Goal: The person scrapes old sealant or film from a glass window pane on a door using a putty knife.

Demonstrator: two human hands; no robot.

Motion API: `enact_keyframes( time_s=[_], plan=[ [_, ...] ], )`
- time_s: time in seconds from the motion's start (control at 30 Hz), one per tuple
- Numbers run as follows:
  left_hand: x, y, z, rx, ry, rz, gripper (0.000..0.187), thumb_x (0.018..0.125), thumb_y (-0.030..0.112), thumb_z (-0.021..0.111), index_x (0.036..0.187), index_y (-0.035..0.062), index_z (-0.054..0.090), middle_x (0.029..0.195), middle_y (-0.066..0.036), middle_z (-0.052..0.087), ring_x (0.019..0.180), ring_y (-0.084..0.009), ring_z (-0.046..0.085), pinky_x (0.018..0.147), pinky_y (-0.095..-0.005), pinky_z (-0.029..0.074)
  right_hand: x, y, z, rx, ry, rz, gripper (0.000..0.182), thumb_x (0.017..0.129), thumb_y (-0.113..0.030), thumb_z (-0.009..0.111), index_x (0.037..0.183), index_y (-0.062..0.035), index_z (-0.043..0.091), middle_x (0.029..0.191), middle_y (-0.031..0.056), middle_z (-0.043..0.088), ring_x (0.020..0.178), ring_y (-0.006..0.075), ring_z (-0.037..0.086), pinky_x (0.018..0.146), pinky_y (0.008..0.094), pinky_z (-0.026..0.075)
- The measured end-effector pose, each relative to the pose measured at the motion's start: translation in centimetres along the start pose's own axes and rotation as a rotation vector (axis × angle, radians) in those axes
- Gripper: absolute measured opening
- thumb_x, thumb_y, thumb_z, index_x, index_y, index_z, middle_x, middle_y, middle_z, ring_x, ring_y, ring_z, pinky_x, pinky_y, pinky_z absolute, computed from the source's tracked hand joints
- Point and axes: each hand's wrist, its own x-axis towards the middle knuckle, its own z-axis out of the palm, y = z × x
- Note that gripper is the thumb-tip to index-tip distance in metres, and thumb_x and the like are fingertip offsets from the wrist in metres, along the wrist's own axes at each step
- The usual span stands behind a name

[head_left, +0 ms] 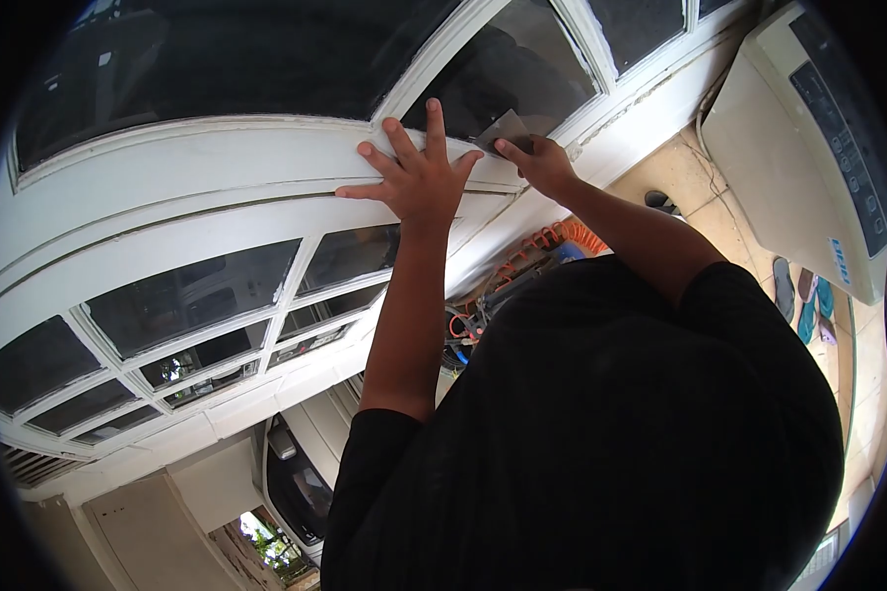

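My left hand (421,179) lies with its fingers spread on the white window frame (266,148), its fingertips near the corner of a dark glass pane (493,74). Between the thumb and fingers of my right hand (547,167) is a thin, flat grey scraper (508,126). It overlaps the pane's lower edge, close to the white bar below the glass. The thumb of my left hand points toward the scraper. Part of the scraper is hidden by my right fingers.
A washing machine (788,148) stands at the right. On the tiled floor lie several slippers (806,305). An orange coiled hose (567,233) is below the frame, partly behind my body. More glass panes (192,295) are at the left, with a car (301,473) beyond.
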Motion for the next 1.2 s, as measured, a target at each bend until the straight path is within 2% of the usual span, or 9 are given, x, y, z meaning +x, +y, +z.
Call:
enact_keyframes(
  time_s=[0.07,0.3,0.4,0.47,0.6,0.9,0.97,1.07,1.2],
  plan=[
    [-0.1,-0.1,-0.2,0.006,-0.009,0.003,0.121,0.044,0.09,0.058,0.145,0.0304,0.032,0.152,-0.029,0.0,0.135,-0.0578,-0.001,0.079,-0.0866,-0.002,0.3,0.1,-0.2,0.05,-0.084,0.108,0.075,0.074,-0.068,0.064,0.09,0.0055,0.064,0.07,0.0126,0.064,0.071,0.0225,0.066,0.068,0.0338,0.052],
    [0.1,-0.1,-0.2,0.007,-0.014,0.009,0.12,0.045,0.09,0.058,0.146,0.03,0.031,0.152,-0.029,0.001,0.135,-0.0574,-0.002,0.079,-0.0865,-0.002,0.4,-0.6,-0.1,0.031,-0.046,0.083,0.07,0.074,-0.067,0.065,0.085,0.0021,0.064,0.068,0.0091,0.063,0.067,0.0202,0.064,0.066,0.0328,0.051],
    [0.0,0.1,-0.2,0.006,-0.02,0.005,0.12,0.045,0.09,0.058,0.145,0.0299,0.032,0.152,-0.029,0.001,0.135,-0.0573,-0.002,0.079,-0.0864,-0.002,0.1,-0.7,0.1,0.023,0.001,0.01,0.069,0.074,-0.067,0.064,0.085,0.0015,0.064,0.065,0.0084,0.062,0.064,0.0196,0.064,0.065,0.0325,0.05],
    [-0.2,0.0,-0.4,0.004,-0.026,0.009,0.12,0.045,0.09,0.058,0.145,0.0298,0.032,0.152,-0.03,0.001,0.135,-0.0574,-0.002,0.079,-0.0864,-0.002,0.0,-1.3,-0.6,0.005,-0.072,0.084,0.068,0.075,-0.065,0.064,0.085,0.0014,0.064,0.068,0.01,0.063,0.068,0.0211,0.064,0.067,0.0333,0.05],
    [0.0,0.0,-0.3,-0.007,-0.037,0.012,0.12,0.045,0.089,0.059,0.145,0.0299,0.032,0.152,-0.03,0.001,0.135,-0.0576,-0.004,0.079,-0.0864,-0.003,-0.2,-1.6,-1.1,0.001,-0.075,0.074,0.067,0.076,-0.065,0.064,0.085,0.0018,0.064,0.072,0.0117,0.064,0.07,0.0229,0.065,0.068,0.0345,0.05],
    [-0.1,0.0,-0.1,-0.007,-0.037,0.0,0.118,0.045,0.089,0.06,0.145,0.032,0.032,0.152,-0.029,0.0,0.135,-0.0573,-0.004,0.078,-0.0869,-0.001,-0.4,-1.5,-0.7,-0.017,0.013,-0.009,0.068,0.076,-0.065,0.064,0.086,0.0027,0.063,0.075,0.0145,0.066,0.076,0.0248,0.066,0.072,0.0355,0.05],
    [-0.2,-0.1,-0.4,0.005,-0.043,0.003,0.119,0.045,0.089,0.059,0.145,0.0319,0.032,0.152,-0.029,0.0,0.135,-0.0572,-0.004,0.078,-0.0869,-0.001,-0.1,-1.4,-0.9,0.025,-0.07,0.116,0.069,0.076,-0.066,0.063,0.086,0.0026,0.063,0.076,0.0158,0.066,0.079,0.0275,0.066,0.075,0.0367,0.05],
    [0.1,0.1,-0.1,0.003,-0.032,0.001,0.119,0.046,0.09,0.058,0.145,0.0315,0.031,0.152,-0.029,0.0,0.135,-0.0571,-0.003,0.078,-0.0869,-0.001,-0.2,-2.1,-0.5,0.002,-0.004,-0.013,0.069,0.075,-0.066,0.063,0.086,0.0022,0.063,0.076,0.0161,0.066,0.078,0.0293,0.066,0.074,0.0377,0.05],
    [0.0,0.0,-0.3,0.002,-0.031,0.004,0.119,0.046,0.089,0.058,0.145,0.031,0.031,0.152,-0.029,0.0,0.135,-0.0571,-0.003,0.079,-0.0866,-0.001,0.1,-2.1,-0.7,-0.064,-0.027,0.051,0.069,0.075,-0.066,0.064,0.086,0.0024,0.063,0.076,0.0164,0.066,0.078,0.0301,0.066,0.074,0.038,0.05]
  ],
)
